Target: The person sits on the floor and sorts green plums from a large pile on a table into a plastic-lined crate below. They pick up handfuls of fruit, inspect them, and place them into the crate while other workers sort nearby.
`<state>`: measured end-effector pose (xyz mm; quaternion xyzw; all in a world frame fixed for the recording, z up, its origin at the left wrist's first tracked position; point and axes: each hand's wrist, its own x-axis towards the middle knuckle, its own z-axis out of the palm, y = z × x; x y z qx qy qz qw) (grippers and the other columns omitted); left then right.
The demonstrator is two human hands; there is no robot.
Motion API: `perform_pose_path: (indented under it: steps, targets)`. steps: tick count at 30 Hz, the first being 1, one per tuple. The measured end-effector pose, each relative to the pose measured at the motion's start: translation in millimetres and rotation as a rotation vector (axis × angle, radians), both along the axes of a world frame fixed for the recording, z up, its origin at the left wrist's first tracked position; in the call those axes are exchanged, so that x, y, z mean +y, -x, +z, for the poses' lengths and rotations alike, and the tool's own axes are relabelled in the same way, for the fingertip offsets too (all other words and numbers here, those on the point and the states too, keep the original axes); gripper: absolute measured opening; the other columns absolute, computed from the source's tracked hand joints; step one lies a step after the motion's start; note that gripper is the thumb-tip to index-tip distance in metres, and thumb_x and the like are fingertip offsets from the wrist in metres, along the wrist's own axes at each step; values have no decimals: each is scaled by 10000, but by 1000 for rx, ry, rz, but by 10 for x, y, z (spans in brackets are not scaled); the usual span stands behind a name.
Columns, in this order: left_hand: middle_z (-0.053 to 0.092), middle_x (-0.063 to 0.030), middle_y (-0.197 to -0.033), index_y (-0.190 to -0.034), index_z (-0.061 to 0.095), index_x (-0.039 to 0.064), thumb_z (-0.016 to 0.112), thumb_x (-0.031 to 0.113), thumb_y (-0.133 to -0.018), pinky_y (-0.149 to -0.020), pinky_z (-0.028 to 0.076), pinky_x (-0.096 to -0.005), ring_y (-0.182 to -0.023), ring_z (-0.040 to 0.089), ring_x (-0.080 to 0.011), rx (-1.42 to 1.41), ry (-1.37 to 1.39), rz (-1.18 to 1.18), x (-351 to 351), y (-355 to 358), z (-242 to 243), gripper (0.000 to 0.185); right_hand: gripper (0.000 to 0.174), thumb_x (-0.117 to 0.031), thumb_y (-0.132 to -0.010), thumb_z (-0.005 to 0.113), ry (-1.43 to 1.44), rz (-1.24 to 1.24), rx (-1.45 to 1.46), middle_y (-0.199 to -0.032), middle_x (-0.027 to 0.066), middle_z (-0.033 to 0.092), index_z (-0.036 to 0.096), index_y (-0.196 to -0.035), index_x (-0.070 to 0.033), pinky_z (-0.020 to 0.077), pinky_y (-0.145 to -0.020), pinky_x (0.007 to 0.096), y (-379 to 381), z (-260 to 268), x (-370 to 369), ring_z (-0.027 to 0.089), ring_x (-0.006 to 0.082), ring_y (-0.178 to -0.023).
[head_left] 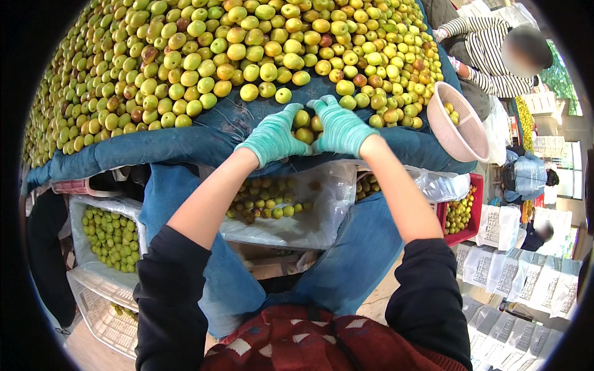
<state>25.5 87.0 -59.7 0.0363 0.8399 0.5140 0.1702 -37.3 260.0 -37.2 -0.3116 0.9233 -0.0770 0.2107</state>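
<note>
My left hand point(277, 134) and my right hand point(342, 126), both in mint-green knit gloves, are cupped towards each other at the near edge of a table padded with blue cloth point(195, 143). Between them they hold several yellow-green jujubes point(304, 135), with the fingertips and thumbs almost meeting. Beyond the hands spreads a large heap of green, yellow and reddish jujubes point(199, 62). Below the hands, between my knees, a plastic-lined crate point(332, 222) holds more jujubes, some browner.
A pink plastic basket point(464, 143) with a few fruits leans at the table's right edge. A lined crate of green jujubes point(79, 232) and a white crate point(100, 320) stand left; a red crate point(475, 208) stands right. Another person point(487, 51) in stripes sits at the upper right.
</note>
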Motion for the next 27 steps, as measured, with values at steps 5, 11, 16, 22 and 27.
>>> perform_pose_path:
  steps: [5, 11, 16, 22, 27]
  targets:
    - [663, -142, -1033, -1243, 489, 53, 861, 221, -623, -831, 523, -374, -896, 645, -248, -281, 57, -161, -202, -77, 223, 743, 838, -244, -601, 840, 209, -104, -76, -1216, 232, 484, 456, -1307, -7, 449, -1002, 402, -444, -64, -123, 509, 400, -1148]
    - [663, -92, -941, -1165, 605, 31, 846, 291, -691, -799, 510, -309, -855, 638, -186, -178, 196, -364, -598, -340, 257, 592, 613, -407, -700, 766, 437, -210, -276, -1071, 172, 641, 629, -1170, -39, 496, -892, 381, -170, 395, 66, 634, 269, -972]
    - [643, -40, -828, -1059, 650, 36, 803, 234, -753, -744, 499, -297, -785, 601, -139, -64, 180, -121, -692, -126, 322, 394, 776, -661, -887, 445, -92, -508, 419, -1400, 179, 451, 410, -1412, -91, 378, -1048, 446, 818, 23, 514, 436, 340, -1298]
    - [644, -150, -970, -1198, 586, 38, 790, 311, -718, -853, 491, -387, -931, 618, -311, 198, 564, 154, -903, -137, 173, 588, 914, -673, -851, 492, -129, -390, 583, -1512, 172, 319, 299, -1469, -28, 175, -1116, 602, 322, -421, -331, 341, 397, -1344]
    - [573, -255, -1210, -1362, 451, 20, 779, 389, -705, -975, 452, -413, -1134, 561, -372, 161, 553, 122, -895, -167, 217, 822, 715, -521, -834, 617, 6, -46, 748, -1448, 126, 410, 468, -1382, -87, 161, -1135, 558, -242, -466, -316, 344, 387, -1329]
